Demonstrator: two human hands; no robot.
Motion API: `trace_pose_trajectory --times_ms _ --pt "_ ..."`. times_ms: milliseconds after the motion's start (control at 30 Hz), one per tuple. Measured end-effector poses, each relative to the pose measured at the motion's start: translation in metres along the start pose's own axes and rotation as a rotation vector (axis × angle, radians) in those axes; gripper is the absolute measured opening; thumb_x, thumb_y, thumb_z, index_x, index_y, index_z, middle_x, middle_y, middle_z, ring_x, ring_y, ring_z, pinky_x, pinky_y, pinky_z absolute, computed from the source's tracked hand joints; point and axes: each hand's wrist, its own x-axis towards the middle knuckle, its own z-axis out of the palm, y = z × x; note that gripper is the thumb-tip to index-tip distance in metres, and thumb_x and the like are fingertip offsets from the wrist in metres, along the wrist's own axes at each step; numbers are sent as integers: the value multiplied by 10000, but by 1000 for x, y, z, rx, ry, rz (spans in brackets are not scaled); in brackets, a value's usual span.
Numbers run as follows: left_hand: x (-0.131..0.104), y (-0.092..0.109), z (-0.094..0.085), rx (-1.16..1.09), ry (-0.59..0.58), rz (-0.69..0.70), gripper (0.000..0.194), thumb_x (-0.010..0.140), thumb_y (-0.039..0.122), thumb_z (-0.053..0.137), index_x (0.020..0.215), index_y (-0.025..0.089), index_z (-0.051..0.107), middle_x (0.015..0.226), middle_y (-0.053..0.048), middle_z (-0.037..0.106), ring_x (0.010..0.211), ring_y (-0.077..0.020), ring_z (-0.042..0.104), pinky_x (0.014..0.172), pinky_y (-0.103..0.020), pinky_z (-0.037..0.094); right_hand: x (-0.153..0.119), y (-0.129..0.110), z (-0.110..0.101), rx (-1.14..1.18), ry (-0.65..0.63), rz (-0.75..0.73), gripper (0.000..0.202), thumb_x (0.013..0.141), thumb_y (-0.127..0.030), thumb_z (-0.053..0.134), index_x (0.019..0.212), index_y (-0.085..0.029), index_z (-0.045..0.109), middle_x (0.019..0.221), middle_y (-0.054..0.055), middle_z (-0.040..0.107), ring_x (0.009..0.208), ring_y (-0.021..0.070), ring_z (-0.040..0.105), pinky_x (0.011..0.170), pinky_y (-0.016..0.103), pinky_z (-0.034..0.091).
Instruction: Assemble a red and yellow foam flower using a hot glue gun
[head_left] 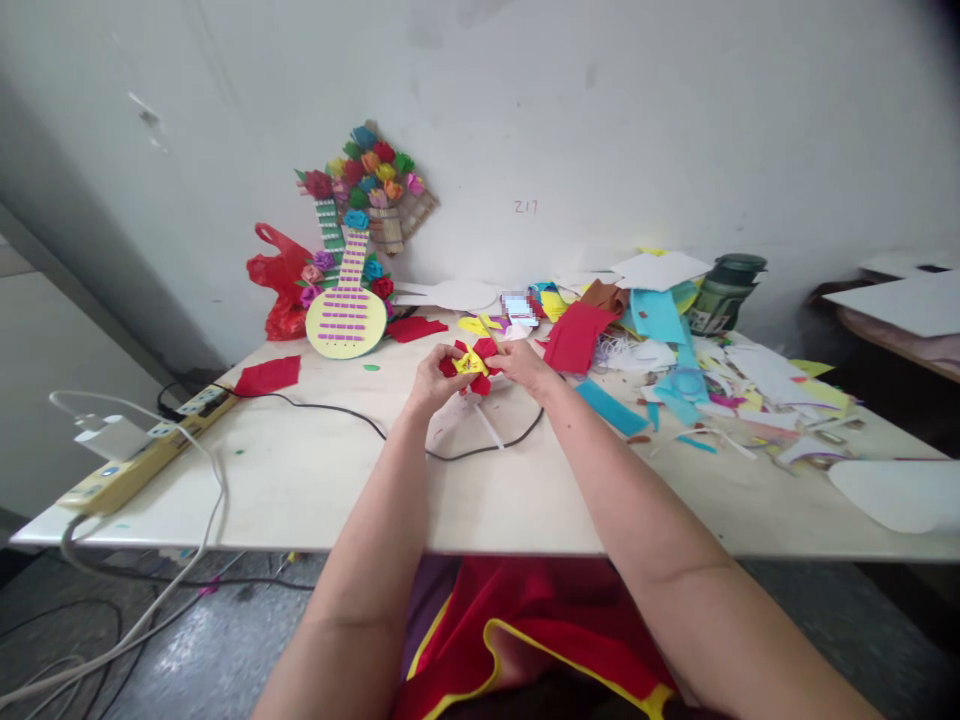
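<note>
Over the middle of the table (337,500), a small paper flower (471,362) with a yellow centre and red petals is held between both hands. My left hand (436,378) is closed on the flower's left side, thumb and fingers pinching it. From the right, my right hand (519,362) pinches a red petal, its fingers pressed together. A thin pale strip (489,424) slants down to the table below the flower. Pieces of yellow paper (480,323) lie just behind the hands.
A yellow guitar-shaped craft (346,322) and paper flowers (375,165) lean at the wall. Left are a power strip (146,455), a red bag (281,280) and red paper (268,376). Paper scraps (682,390) and a dark green bottle (726,295) crowd the right. A black cable (341,408) crosses the table.
</note>
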Motion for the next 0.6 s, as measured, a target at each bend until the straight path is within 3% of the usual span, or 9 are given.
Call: trace_pose_trajectory --times_ms 167,333,600 --pt "-1 2 1 -36 -33 -19 374 553 311 764 816 187 529 790 6 581 622 -100 523 580 -234 436 -2 -3 -1 -30 22 -17 176 569 -277 567 530 -184 424 499 -81 314 499 65 270 494 238 197" --pt "1 0 -4 -193 -37 -23 290 602 316 718 821 183 583 835 -23 613 748 -139 589 678 -266 471 -5 -6 -1 -24 38 -14 173 577 -261 545 534 -194 391 487 -82 294 489 68 263 490 239 189" --pt "1 2 -3 -231 -39 -142 237 575 301 725 705 149 596 660 -13 594 602 -125 567 574 -264 458 1 2 -1 -51 1 -43 113 573 -258 555 565 -177 476 527 -68 372 535 85 339 524 240 247"
